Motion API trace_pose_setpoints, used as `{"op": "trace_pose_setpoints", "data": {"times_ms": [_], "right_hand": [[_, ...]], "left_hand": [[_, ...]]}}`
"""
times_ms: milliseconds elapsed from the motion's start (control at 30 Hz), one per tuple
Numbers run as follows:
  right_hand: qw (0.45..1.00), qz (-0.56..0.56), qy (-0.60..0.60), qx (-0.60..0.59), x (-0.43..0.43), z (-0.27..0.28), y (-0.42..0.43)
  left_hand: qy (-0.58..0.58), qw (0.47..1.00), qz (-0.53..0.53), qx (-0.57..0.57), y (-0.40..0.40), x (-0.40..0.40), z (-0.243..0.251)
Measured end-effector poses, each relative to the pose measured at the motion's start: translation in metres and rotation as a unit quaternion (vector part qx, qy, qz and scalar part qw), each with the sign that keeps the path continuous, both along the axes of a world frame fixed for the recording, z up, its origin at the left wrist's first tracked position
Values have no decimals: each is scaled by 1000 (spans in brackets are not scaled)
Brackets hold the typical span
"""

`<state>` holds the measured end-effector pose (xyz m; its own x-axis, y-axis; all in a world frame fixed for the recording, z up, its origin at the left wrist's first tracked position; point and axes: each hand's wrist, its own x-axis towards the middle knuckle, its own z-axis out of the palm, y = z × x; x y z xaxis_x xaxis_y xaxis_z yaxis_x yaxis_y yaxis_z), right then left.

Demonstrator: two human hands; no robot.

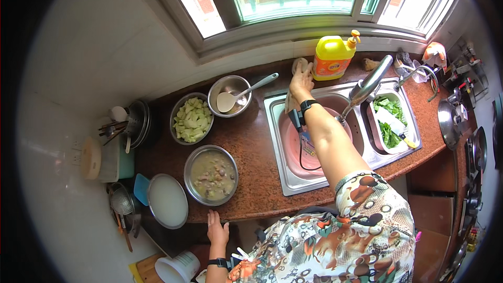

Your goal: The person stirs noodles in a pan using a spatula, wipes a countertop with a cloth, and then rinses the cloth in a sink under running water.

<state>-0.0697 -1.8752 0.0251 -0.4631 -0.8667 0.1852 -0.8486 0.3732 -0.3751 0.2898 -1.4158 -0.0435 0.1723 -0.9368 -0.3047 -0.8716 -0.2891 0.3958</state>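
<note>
My right hand (301, 81) reaches over the sink to the counter behind it. It grips a beige cloth (290, 104), part of which hangs over the sink's rim. Just right of that hand stands a yellow pump bottle of dish detergent (333, 61). My left hand (217, 228) rests its fingertips at the counter's front edge, holding nothing. Near it is a steel bowl of soupy food (211, 175). Under my right forearm, a pink basin (292, 141) sits in the larger basin of the steel sink (289, 188), partly hidden.
Chopped pale-green vegetables (192, 120) fill one bowl, beside a steel bowl with a ladle (226, 102). A bowl of cloudy liquid (168, 201) stands at left. A cleaver (391, 122) lies on leafy greens (389, 135) in the small sink. The faucet (371, 80) rises near my right arm.
</note>
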Motion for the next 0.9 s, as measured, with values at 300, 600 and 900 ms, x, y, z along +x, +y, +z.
{"op": "trace_pose_setpoints", "data": {"times_ms": [300, 600, 900], "right_hand": [[988, -25, 12, 155, -16, -66, -37], [985, 128, -108, 37, 81, -72, 29], [922, 372, 15, 108, 90, -45, 132]], "left_hand": [[-5, 1000, 1, 31, -1, 1, 7], [-3, 999, 28, 16, 7, -6, -2], [-24, 1000, -5, 14, -8, -7, 5]]}}
